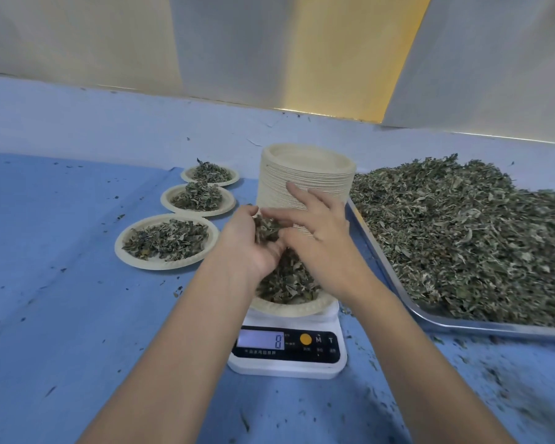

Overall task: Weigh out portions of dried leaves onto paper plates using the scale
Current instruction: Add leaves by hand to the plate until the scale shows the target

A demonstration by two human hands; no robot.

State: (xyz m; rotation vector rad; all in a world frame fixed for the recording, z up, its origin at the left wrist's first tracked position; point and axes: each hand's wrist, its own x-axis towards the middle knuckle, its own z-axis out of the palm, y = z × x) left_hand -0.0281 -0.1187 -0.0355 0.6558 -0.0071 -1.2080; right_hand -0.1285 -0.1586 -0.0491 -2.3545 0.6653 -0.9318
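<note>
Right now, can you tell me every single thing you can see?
scale: one, white and black, front middle
plate being filled: one, cream, on the scale
full plates: three, cream, row on the left
stack of plates: one, cream, behind the scale
tray: one, silver, right side
dried leaves: one heap, grey-green, in the tray
cloth: one, blue, under everything
left hand: one, holding dried leaves above the scale
right hand: one, fingers straight, beside the left hand

We look across a surface (61,315) covered in blue cloth, creased in places and sprinkled with dark flecks (481,373). Its far part is a paler blue band (109,123). Behind it we see pale panels (77,36) with a yellow strip (350,59) showing between them. The light is soft and even.
</note>
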